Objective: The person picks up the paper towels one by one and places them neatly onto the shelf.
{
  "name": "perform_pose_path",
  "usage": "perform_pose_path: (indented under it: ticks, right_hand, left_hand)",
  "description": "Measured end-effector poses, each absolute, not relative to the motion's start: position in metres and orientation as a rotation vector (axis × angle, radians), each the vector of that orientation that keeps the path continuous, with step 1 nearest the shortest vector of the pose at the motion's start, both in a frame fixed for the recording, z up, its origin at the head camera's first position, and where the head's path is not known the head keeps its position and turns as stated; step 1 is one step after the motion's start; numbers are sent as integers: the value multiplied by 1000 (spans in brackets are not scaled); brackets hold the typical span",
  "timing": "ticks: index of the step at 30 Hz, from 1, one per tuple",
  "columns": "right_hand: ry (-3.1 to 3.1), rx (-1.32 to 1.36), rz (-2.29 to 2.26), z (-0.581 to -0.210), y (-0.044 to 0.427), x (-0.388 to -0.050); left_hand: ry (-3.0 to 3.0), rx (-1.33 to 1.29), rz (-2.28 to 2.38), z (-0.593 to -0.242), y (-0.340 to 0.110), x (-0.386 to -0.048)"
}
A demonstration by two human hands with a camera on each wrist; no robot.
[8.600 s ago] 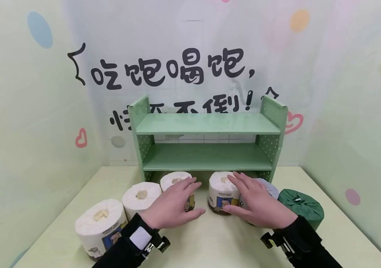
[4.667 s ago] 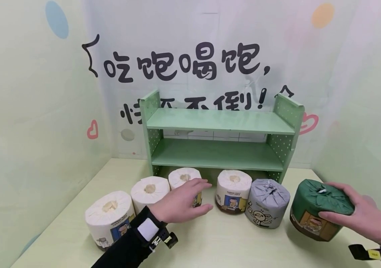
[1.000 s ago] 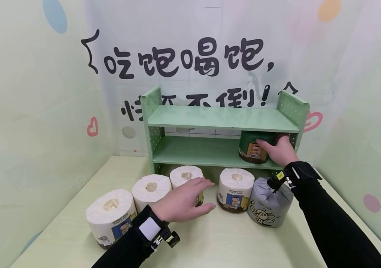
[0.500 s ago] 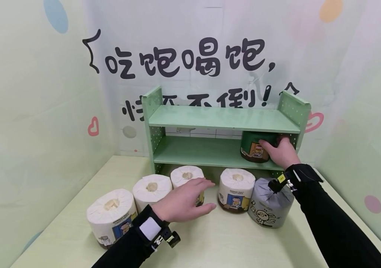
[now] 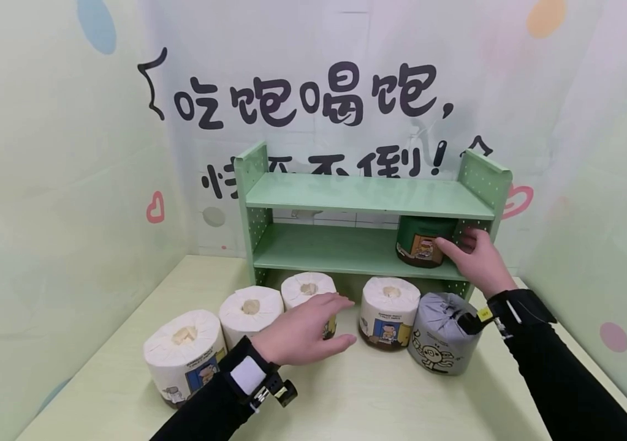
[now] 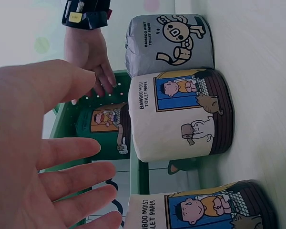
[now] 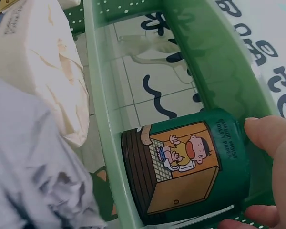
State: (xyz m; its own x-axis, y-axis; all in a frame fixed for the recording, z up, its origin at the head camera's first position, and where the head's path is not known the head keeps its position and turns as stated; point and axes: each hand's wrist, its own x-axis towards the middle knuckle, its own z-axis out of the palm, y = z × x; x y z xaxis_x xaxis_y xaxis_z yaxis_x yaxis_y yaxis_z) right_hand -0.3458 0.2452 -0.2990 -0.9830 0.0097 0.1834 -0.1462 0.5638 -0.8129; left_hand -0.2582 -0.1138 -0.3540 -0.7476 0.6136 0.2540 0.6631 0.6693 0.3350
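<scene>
A green-wrapped toilet paper roll [image 5: 422,242] stands upright on the middle level of the green shelf [image 5: 335,251], towards its right end. My right hand [image 5: 481,260] is at that roll's right side, thumb tip by its edge and the other fingers spread away. In the right wrist view the thumb [image 7: 267,131] lies beside the green roll's top edge, with no grip around it. My left hand [image 5: 302,334] hovers over the table, fingers extended and holding nothing. It partly hides a white toilet paper roll [image 5: 304,288] behind it.
Two more white rolls, one at front left [image 5: 183,349] and one behind it [image 5: 249,312], stand on the table [image 5: 341,404]. Right of centre, another white roll [image 5: 387,315] sits beside a grey-wrapped roll [image 5: 440,343], below my right wrist. Printed walls enclose the table.
Earlier, my right hand gripped the green roll on the table and carried it onto the shelf. In the last half second its fingers loosened and drew back rightward. My left hand stayed put.
</scene>
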Motion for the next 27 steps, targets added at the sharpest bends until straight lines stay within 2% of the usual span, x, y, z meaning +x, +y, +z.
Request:
perform_pose_path:
  ticks: [27]
  right_hand:
    - [-2715,271,1303,-341,270,-283]
  left_hand:
    - [-2780,-1062,-605,-357,-113,-260]
